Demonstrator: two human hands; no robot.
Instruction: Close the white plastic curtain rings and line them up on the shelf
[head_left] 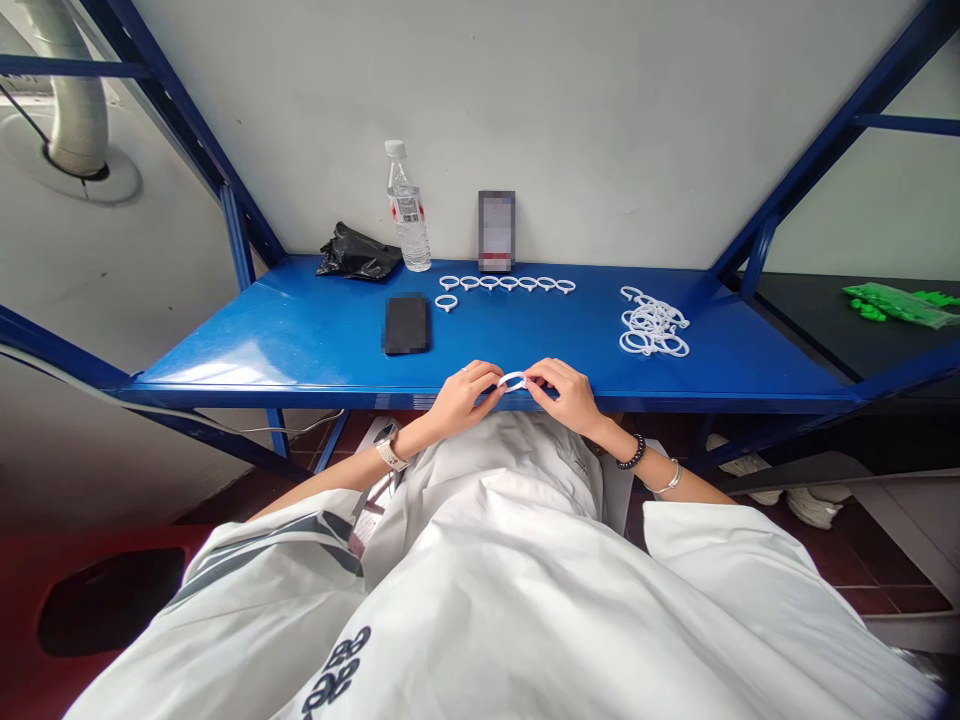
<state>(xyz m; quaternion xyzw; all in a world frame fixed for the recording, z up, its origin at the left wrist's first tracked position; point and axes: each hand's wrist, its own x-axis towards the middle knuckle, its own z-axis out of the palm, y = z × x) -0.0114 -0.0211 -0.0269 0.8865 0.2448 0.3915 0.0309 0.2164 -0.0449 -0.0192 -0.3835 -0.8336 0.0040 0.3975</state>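
Between my two hands, at the front edge of the blue table (pixel 300 340), I hold a small white plastic ring (pixel 513 382). My left hand (pixel 466 398) pinches its left side with thumb and finger. The right side is gripped by the fingertips of my right hand (pixel 564 396). Farther back, a row of several similar white rings (pixel 508 284) with small tabs lies on the table. One more white ring (pixel 446 303) sits just in front of the row's left end. To the right is a loose pile of white rings (pixel 651 325).
A black rectangular object (pixel 407 325) lies left of the rings. At the back stand a water bottle (pixel 409 215) and a phone-like screen (pixel 496 232) against the wall, with a crumpled black bag (pixel 358 252) beside the bottle. Blue frame bars (pixel 238 240) rise at both sides.
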